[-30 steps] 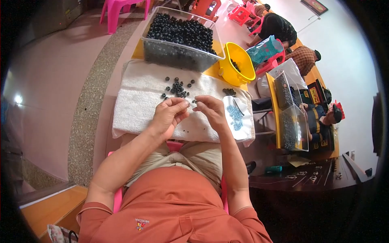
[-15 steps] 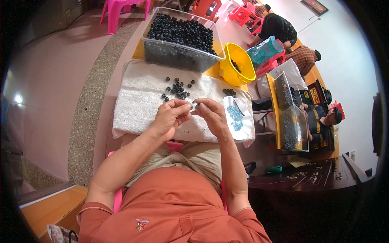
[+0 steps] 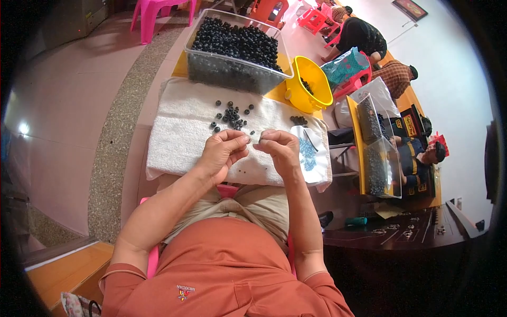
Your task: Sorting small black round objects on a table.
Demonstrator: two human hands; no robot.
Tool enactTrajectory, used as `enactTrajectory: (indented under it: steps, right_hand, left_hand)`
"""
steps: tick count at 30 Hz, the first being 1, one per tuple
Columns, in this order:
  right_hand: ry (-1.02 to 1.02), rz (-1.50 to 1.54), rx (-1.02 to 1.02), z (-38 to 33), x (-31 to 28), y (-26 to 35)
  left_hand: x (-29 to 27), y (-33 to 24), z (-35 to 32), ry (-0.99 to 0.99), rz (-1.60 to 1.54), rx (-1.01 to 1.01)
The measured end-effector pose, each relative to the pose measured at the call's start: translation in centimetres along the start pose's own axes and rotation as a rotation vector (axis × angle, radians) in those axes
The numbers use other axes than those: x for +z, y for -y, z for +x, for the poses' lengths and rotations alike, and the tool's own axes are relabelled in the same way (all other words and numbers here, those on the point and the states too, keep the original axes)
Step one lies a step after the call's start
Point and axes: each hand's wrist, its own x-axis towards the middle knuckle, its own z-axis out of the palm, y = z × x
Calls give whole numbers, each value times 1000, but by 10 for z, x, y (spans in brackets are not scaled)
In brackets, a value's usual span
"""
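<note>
Head view: a person works over a white towel (image 3: 177, 150). L hand (image 3: 221, 152) & R hand (image 3: 282, 152) are close but apart, each w/ thumb & forefinger pinched; can't tell what, if anything, they grip (too small). Dark beads (image 3: 231, 113) lie loose on towel, just beyond the hands; blue bits (image 3: 308, 154) on white tray (image 3: 320, 173), to the right. Step in hand looks like fine fingertip work; next move prob. calls for steady pinch, careful alignment.
</note>
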Motion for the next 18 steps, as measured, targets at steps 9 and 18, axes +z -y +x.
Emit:
enactTrajectory:
  steps: [9,18]
  right_hand:
    - [18,-58,57,-1,-3,2]
    - [128,114,65,-2,-7,1]
  left_hand:
    - [0,2,0,-9,18,-8]
    - [3,3,-2,65,93,-12]
